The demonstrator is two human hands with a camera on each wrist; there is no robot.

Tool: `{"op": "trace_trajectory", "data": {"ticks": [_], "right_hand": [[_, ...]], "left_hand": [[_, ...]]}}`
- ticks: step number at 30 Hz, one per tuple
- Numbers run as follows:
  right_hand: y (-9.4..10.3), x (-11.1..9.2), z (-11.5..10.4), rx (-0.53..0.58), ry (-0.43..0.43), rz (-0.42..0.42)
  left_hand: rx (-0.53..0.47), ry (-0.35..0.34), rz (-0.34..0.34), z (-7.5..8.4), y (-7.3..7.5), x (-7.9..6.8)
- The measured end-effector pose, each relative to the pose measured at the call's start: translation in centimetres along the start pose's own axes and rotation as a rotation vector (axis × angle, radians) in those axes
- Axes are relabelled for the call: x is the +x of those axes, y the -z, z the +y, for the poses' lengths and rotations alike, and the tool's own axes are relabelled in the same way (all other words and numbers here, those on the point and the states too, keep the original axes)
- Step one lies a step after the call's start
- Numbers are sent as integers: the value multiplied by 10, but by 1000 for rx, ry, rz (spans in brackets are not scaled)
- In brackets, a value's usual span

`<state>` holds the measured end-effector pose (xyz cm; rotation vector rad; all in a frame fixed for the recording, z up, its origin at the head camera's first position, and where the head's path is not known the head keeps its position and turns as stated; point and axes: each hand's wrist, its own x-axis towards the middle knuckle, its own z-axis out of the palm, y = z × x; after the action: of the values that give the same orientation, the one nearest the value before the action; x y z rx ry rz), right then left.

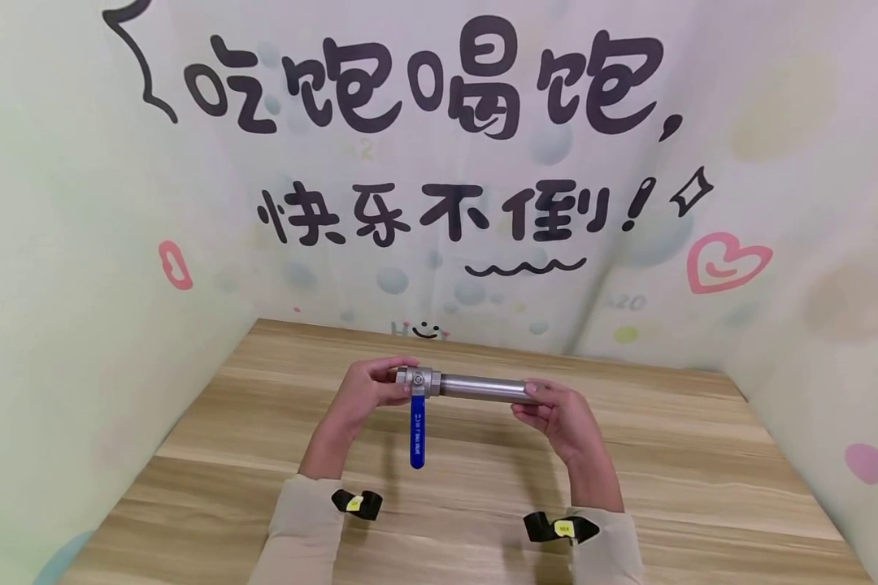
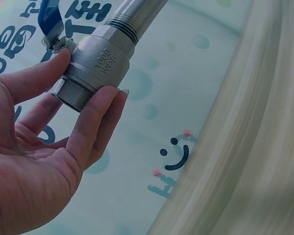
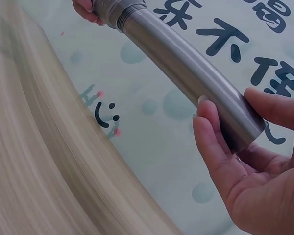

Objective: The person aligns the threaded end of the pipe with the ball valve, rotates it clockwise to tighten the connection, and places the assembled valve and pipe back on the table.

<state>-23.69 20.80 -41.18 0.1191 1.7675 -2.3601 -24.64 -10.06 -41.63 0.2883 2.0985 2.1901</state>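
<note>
A steel ball valve with a blue lever handle is joined to a straight metal pipe, both held above the table. My left hand grips the valve's left end between thumb and fingers, and the lever points down toward me. At the pipe's free end, my right hand pinches the tube with thumb and fingers. In the left wrist view, the valve body carries the raised marking "1000 WOG". Some thread shows on the pipe beside the valve in both wrist views.
Below the hands lies a wood-grain table. A pale printed curtain with dark lettering stands behind it and along both sides. Black straps with yellow labels are at both sleeve cuffs.
</note>
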Motion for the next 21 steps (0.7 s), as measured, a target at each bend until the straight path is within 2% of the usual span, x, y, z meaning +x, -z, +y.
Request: {"op": "trace_trajectory", "data": {"ticks": [9, 21], "right_hand": [[3, -3, -3, 30, 29, -61], [4, -3, -3, 2, 61, -78]], "left_hand": [[4, -4, -3, 1, 1, 0], [8, 36, 16, 4, 1, 0]]}}
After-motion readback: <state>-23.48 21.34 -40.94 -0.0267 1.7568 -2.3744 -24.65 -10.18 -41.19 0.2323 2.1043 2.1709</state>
